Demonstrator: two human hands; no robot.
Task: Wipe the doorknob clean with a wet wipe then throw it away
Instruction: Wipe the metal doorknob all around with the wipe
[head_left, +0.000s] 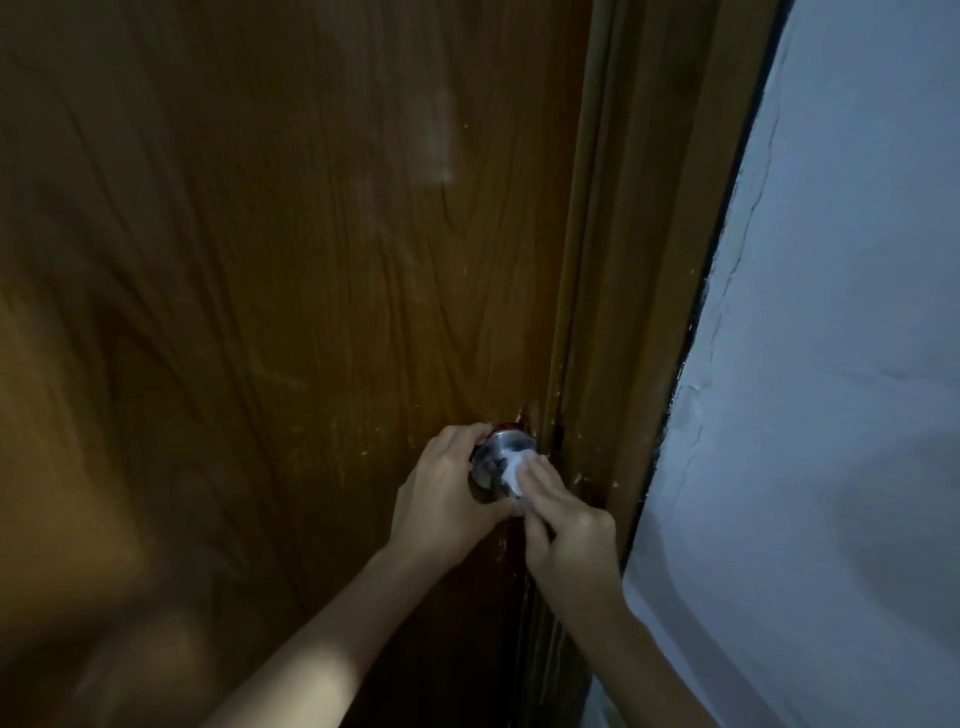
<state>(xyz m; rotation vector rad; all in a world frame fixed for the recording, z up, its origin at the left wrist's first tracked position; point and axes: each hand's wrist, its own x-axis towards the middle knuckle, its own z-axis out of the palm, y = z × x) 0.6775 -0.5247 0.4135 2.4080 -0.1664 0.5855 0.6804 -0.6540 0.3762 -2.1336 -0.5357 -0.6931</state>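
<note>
Fingers (540, 475) of right hand (569, 525) press one wet wipe (511, 475) on one doorknob (498, 457).

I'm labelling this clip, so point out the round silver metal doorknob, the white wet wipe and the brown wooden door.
Round silver metal doorknob (491, 457), head view, bare face.
White wet wipe (511, 470), head view, crumpled middle.
Brown wooden door (291, 260), head view, grained panel.

left hand (441, 493) gripping doorknob (498, 457), right hand (566, 525) pressing wet wipe (511, 470) on it

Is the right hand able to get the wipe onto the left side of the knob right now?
Probably not yet: the left hand wraps that side of the knob, so the right hand presses the wipe only on the exposed right part.
</note>
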